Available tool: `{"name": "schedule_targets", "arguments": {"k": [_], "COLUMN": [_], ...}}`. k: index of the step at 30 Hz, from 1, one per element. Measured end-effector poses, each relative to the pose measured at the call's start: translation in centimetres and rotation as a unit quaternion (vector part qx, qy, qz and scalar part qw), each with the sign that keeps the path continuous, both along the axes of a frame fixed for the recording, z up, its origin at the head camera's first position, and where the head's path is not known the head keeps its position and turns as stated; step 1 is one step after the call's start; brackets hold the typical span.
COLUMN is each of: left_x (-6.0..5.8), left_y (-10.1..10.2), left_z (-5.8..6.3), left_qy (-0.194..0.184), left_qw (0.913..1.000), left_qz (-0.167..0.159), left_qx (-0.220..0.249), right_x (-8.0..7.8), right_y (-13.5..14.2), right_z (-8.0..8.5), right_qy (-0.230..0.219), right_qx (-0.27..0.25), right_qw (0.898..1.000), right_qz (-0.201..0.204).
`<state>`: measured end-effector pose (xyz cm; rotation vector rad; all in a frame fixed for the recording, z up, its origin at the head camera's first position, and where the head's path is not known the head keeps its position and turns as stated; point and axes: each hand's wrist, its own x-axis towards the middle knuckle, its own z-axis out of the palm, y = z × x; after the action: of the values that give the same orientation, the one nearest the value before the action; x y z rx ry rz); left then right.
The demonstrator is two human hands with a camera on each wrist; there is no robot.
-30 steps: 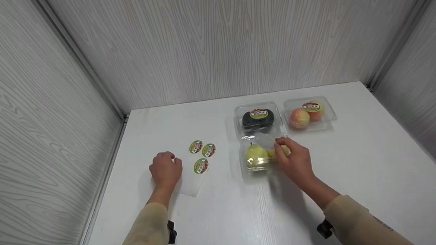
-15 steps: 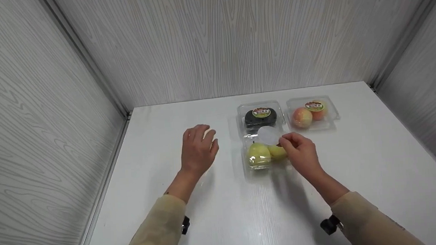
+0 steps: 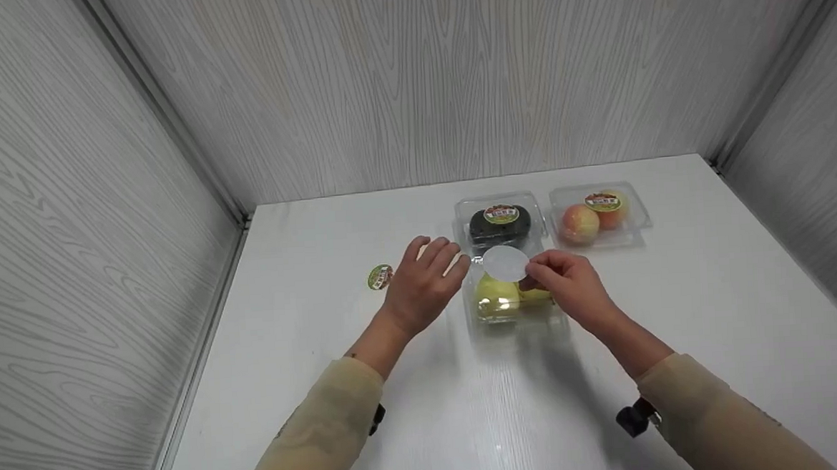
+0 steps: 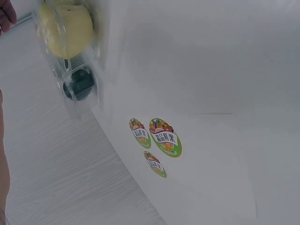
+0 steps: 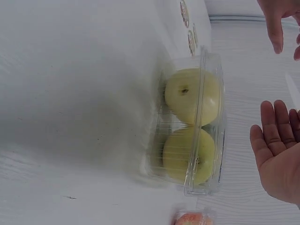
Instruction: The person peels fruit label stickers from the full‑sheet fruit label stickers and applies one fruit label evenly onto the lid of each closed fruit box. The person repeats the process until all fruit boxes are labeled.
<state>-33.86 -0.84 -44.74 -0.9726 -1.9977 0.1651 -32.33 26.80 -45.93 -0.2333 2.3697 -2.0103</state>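
Note:
My right hand pinches an oval sticker, its plain white side facing up, above a clear plastic fruit box. Inside that box lie two yellow-green pears under the lid. To the left of the sticker my left hand hovers with loosely bent fingers and holds nothing. In the right wrist view the sticker shows as a thin white edge between the hands. Three printed oval stickers lie on a white sheet in the left wrist view; in the head view the left arm hides most of them.
Behind the pears stands a clear box with dark fruit, an oval label on its lid. To its right is a labelled box of peaches. Grey wood-grain panels wall the white table at back and sides.
My left hand has lifted from beside the sticker sheet and moved right, towards the sticker. The right hand still pinches the sticker over the pear box, now turned flatter to view.

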Motion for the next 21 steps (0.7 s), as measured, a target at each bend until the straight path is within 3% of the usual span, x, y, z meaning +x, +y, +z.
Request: {"name": "schedule_targets", "arguments": {"k": [8, 21], "left_x": [-0.6, -1.0], "left_y": [1.1, 1.4], "left_z": [0.0, -0.2], "left_qy": [0.052, 0.065], "left_qw": [0.9973, 0.995], "left_qz": [-0.047, -0.076], "left_qx": [-0.018, -0.007], "right_x": [-0.3, -0.2], "right_y": [-0.3, -0.1], "right_z": [0.2, -0.1], "right_qy": [-0.017, -0.007], "right_qx": [-0.039, -0.045], "right_qw": [0.998, 0.997], "right_qz": [0.052, 0.066]}}
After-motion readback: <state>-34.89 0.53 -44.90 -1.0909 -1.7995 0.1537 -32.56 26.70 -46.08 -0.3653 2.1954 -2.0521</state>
